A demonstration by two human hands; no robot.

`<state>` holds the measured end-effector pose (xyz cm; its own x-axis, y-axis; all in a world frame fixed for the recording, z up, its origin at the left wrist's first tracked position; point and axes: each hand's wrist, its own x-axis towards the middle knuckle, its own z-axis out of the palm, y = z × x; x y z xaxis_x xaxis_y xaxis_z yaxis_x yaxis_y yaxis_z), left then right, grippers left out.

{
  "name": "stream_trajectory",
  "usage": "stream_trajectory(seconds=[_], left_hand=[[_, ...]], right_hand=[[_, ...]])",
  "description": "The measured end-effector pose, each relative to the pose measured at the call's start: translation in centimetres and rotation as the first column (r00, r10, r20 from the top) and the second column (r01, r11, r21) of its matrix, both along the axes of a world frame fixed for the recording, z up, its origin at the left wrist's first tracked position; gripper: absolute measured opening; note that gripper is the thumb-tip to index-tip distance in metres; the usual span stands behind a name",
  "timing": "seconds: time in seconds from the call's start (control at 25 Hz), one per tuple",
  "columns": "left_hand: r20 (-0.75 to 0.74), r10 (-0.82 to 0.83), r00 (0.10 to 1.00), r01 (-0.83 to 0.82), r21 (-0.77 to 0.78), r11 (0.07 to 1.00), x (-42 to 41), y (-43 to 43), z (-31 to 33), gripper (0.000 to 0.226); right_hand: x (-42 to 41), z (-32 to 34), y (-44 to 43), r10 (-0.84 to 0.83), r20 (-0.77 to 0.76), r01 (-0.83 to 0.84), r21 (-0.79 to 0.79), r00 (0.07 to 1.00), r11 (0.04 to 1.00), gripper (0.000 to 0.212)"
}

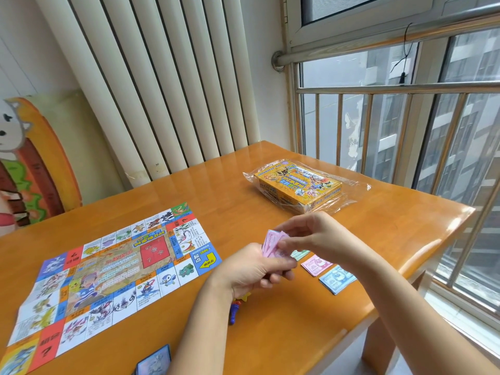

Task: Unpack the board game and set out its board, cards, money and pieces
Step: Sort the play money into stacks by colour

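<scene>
The paper game board (116,274) lies unfolded flat on the left of the wooden table (297,320). My left hand (257,269) grips a small stack of pink play money (272,246). My right hand (319,234) pinches the top of that stack from the right. On the table just right of my hands lie three small money piles: a green one (299,254), a pink one (316,265) and a blue one (337,279). The yellow game box (297,185) sits on clear plastic wrap at the back. Small coloured pieces (235,309) lie partly hidden under my left wrist.
A deck of blue-backed cards (154,361) lies at the bottom edge, partly cut off. A white radiator (162,90) stands behind the table. A window with a metal railing (405,117) runs along the right. The table's right edge is close to the money piles.
</scene>
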<state>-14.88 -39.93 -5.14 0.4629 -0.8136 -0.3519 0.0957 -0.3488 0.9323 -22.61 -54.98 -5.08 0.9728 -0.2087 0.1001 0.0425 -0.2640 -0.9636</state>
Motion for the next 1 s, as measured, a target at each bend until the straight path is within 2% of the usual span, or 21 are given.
stream_trajectory(seconds=[0.08, 0.2, 0.32, 0.44, 0.6, 0.8, 1.0], left_hand=[[-0.009, -0.025, 1.000, 0.025, -0.010, 1.000, -0.1, 0.1, 0.3, 0.017], [-0.117, -0.023, 0.993, 0.010, -0.109, 0.994, 0.1, 0.3, 0.6, 0.032], [-0.155, -0.022, 0.988, -0.004, -0.165, 0.986, 0.1, 0.3, 0.6, 0.028], [-0.148, -0.012, 0.989, -0.022, -0.223, 0.975, 0.0, 0.1, 0.5, 0.025], [-0.142, 0.020, 0.990, -0.056, -0.252, 0.966, -0.1, -0.2, 0.3, 0.024], [-0.171, 0.052, 0.984, -0.094, -0.249, 0.964, -0.4, -0.6, 0.1, 0.022], [-0.240, 0.067, 0.968, -0.131, -0.260, 0.957, -0.5, -0.7, 0.3, 0.022]], right_hand=[[-0.4, -0.1, -0.1, -0.043, 0.010, 0.042, 0.028, 0.999, 0.999, 0.021], [-1.1, -0.3, -0.5, -0.088, 0.012, 0.086, 0.094, 0.996, 0.992, 0.022], [-1.8, -0.4, -0.7, -0.121, -0.003, 0.121, 0.113, 0.993, 0.986, 0.028], [-2.6, -0.7, -0.4, -0.157, -0.007, 0.157, 0.108, 0.988, 0.982, 0.022], [-3.5, -1.7, 0.2, -0.324, -0.025, 0.324, 0.165, 0.946, 0.932, 0.036], [-4.5, -1.9, 0.0, -0.425, 0.039, 0.412, 0.181, 0.904, 0.893, 0.005], [-5.1, -2.2, 0.0, -0.434, 0.042, 0.401, 0.307, 0.900, 0.863, 0.007]])
